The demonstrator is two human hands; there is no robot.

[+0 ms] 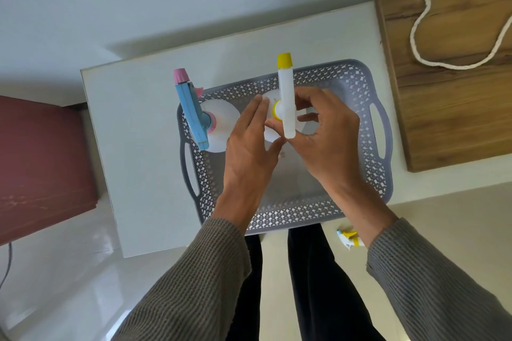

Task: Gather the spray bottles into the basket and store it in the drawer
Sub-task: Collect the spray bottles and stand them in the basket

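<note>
A grey perforated basket (368,108) with side handles lies on a white cabinet top (133,147). A white spray bottle with a blue and pink head (194,116) stands upright in the basket's left part. A second white spray bottle with a white head and yellow nozzle (286,97) stands upright near the basket's middle. My left hand (249,147) rests against this bottle's left side with flat fingers. My right hand (324,133) curls around its right side, fingers spread. A third spray head, white and yellow (348,239), lies on the floor below, partly hidden by my right sleeve.
A wooden top (448,91) with a looped white cord (426,36) adjoins the cabinet on the right. A dark red block (41,163) stands to the left. My legs (277,285) are at the cabinet's front edge over a pale floor.
</note>
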